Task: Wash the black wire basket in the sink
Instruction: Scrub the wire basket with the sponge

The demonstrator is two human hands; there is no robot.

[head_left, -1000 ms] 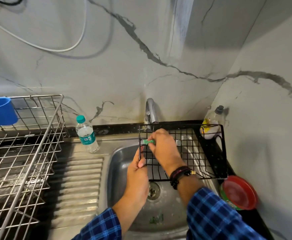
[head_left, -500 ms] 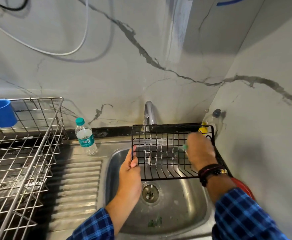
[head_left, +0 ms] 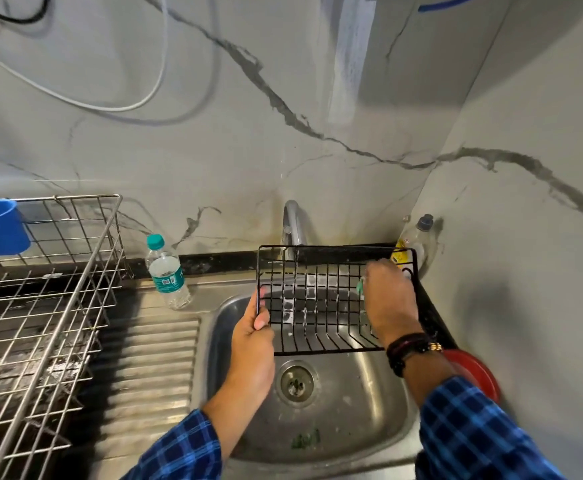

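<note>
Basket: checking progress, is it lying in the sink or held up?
Held up: left hand grips the basket above the sink.

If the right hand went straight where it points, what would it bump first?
Probably the far side of the black wire basket, just ahead of the right hand and its green scrubber; depth unclear.

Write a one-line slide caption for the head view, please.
Left hand holds black wire basket over sink; right hand scrubs with green scrubber.
</note>
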